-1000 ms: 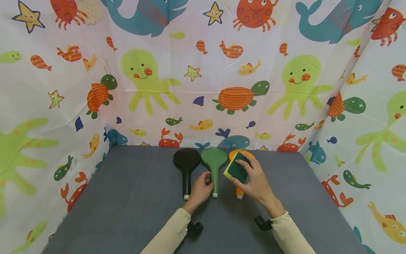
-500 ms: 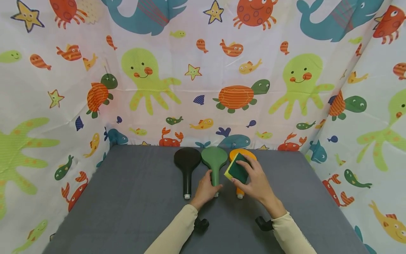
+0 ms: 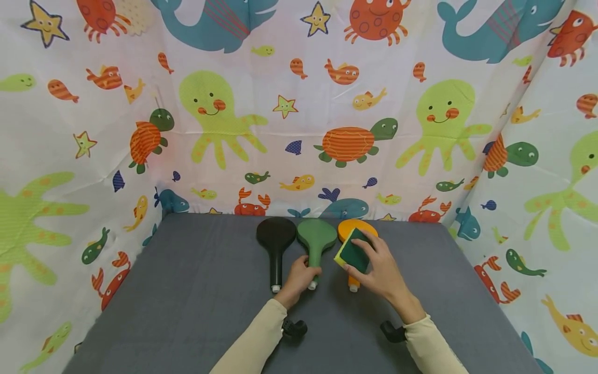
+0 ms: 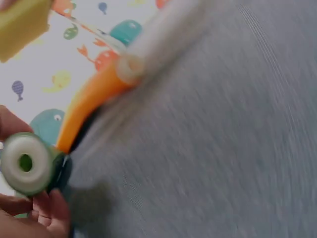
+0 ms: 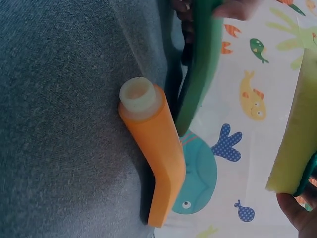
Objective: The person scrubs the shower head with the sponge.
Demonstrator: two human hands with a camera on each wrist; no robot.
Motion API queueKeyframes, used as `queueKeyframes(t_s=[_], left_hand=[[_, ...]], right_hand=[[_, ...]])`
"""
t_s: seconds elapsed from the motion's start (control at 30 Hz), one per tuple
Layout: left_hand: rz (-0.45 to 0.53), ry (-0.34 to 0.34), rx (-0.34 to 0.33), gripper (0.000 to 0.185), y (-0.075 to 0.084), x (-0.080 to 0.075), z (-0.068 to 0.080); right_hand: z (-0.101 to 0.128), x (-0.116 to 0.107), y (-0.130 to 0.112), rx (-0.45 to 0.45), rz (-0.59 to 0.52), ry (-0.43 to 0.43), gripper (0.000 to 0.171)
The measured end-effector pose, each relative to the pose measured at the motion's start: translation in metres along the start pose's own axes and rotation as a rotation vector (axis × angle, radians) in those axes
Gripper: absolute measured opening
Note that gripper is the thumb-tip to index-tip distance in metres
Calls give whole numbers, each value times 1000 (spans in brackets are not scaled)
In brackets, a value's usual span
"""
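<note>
Three handheld shower heads lie side by side in the head view: a black one [image 3: 276, 236], a green one [image 3: 316, 234] and an orange one [image 3: 351, 226]. My left hand [image 3: 297, 280] grips the green shower head by its handle, fingers and thumb around it. The handle's white hollow end [image 4: 26, 161] faces the left wrist camera. My right hand [image 3: 380, 270] holds a yellow and green sponge [image 3: 353, 250] between thumb and fingers, in front of the orange shower head and hiding part of it. The right wrist view shows the sponge's yellow side [image 5: 297, 129] and the orange handle [image 5: 156, 144].
The shower heads lie at the back of a grey cloth-covered table [image 3: 196, 291]. Behind and beside it hangs a white curtain [image 3: 280, 150] printed with sea animals. A black wrist mount [image 3: 294, 328] sits by each sleeve.
My left hand has gone from beside the green handle to gripping it, and the handle end has swung slightly left. My right hand and the sponge have shifted a little right.
</note>
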State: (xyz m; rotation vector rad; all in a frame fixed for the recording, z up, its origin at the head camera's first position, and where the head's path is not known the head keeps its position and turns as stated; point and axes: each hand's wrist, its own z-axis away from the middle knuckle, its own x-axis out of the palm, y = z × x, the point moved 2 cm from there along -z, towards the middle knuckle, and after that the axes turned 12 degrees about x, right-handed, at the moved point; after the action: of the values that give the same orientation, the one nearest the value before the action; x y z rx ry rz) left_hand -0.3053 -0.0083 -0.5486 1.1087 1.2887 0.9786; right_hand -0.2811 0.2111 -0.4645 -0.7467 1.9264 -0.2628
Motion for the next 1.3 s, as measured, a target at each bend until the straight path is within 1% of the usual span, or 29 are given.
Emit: queueKeyframes(t_s=[0.13,0.23,0.3,0.37,0.47,0.6,0.7,0.87,1.07,1.3], left_hand=[[178,-18,-56,66,1,1,0],[224,-12,-76,63,-1,3,0],[201,8,-70,61,-3,5,0],[155,35,-56,59,-6,6,1],[126,64,-48,59,-7,7,3],[118,75,-32,58,-7,6,8],[102,81,-8,55,-4,5,12],[85,68,41,53,7,-3,18],[78,19,109,59,20,-19,28],[59,-17,149,62,36,-35,41]], right_hand=[[1,0,2,-1,3,6,62],[1,0,2,2,4,3,62],[2,0,2,5,7,1,62],[3,0,2,11,8,-4,62],[4,1,4,15,7,-4,61],[5,0,5,7,5,2,61],[5,-4,4,-18,3,17,62],[4,-9,-2,-59,1,40,64],[3,-15,-15,-90,-6,31,64],[0,-18,-29,-138,-34,30,66]])
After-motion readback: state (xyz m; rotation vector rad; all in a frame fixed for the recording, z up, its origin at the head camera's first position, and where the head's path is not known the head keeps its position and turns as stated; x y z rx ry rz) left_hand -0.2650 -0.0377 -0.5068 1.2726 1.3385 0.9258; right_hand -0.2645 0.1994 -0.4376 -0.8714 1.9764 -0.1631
